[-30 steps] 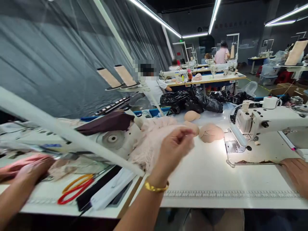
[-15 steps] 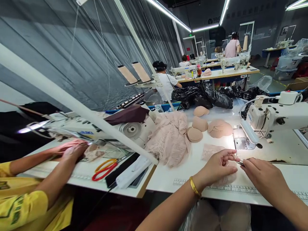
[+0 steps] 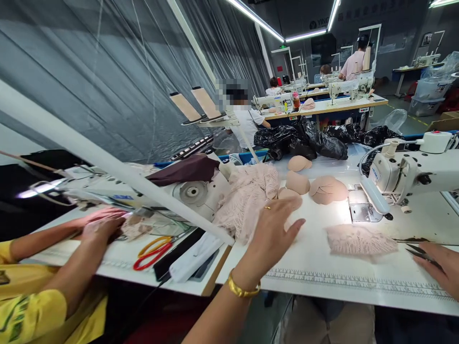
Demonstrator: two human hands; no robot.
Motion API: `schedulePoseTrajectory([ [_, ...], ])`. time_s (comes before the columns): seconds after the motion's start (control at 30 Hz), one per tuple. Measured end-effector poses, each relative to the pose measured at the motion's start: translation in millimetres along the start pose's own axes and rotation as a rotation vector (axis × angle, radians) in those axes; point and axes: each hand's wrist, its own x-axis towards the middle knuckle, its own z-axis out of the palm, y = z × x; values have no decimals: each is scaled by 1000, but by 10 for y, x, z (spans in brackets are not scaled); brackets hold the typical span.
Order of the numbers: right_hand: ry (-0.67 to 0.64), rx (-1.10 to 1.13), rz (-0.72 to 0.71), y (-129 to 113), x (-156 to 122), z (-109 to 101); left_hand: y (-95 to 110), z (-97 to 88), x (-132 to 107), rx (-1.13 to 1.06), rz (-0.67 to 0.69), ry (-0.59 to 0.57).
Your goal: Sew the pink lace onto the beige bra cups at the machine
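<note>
My left hand [image 3: 270, 236], with a gold bracelet [image 3: 241, 286] at the wrist, reaches over the front of the beige cup pads. Its thumb is spread away from the fingers, which are at a round pad [image 3: 290, 197] and partly hidden. Just beside it lies a heap of pale pink lace [image 3: 236, 200]. At the table's right edge my right hand [image 3: 439, 265] is closed around small dark thread snips [image 3: 423, 255], blades pointing left. Between the hands a pale pink lace piece [image 3: 360, 241] lies on the table, slightly blurred.
A sewing machine [image 3: 398, 177] with a lit needle area stands at the right. More pads [image 3: 328, 189] sit left of it. A slanted white pole [image 3: 118, 148] crosses the left side. Beyond it, a yellow-sleeved co-worker's hands [image 3: 102, 227] work beside red-and-yellow-handled scissors [image 3: 152, 253].
My hands have moved apart: the left went left and forward to the pads, the right went right with the snips. The lace piece now lies flat near the machine.
</note>
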Motion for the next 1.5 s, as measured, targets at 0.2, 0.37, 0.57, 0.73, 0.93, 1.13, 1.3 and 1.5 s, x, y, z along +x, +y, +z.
schedulePoseTrajectory([
  [0.2, 62, -42, -76, 159, 73, -228, 341, 854, 92, -117, 253, -385],
  [0.37, 42, 362, -87, -480, 236, -484, 523, 1187, 251, -15, 234, -533],
  [0.57, -198, 811, 26, -1153, 327, -434, 667, 930, 119, -297, 155, -339],
  [0.73, 188, 596, -218, -1266, 394, -312, 691, 821, 53, -623, -106, -412],
  [0.93, 177, 766, -322, -1354, 510, -522, 385, 933, 163, -818, -388, -611],
  [1.13, -271, 1057, -13, -1337, 735, -788, 331, 763, 238, -768, -189, -461],
  [1.3, -370, 1333, 233, -1274, 797, -739, 390, 813, 177, -963, -193, -773],
  [1.5, -490, 1647, 443, -1230, 744, -670, 300, 886, 144, -1174, -432, -612],
])
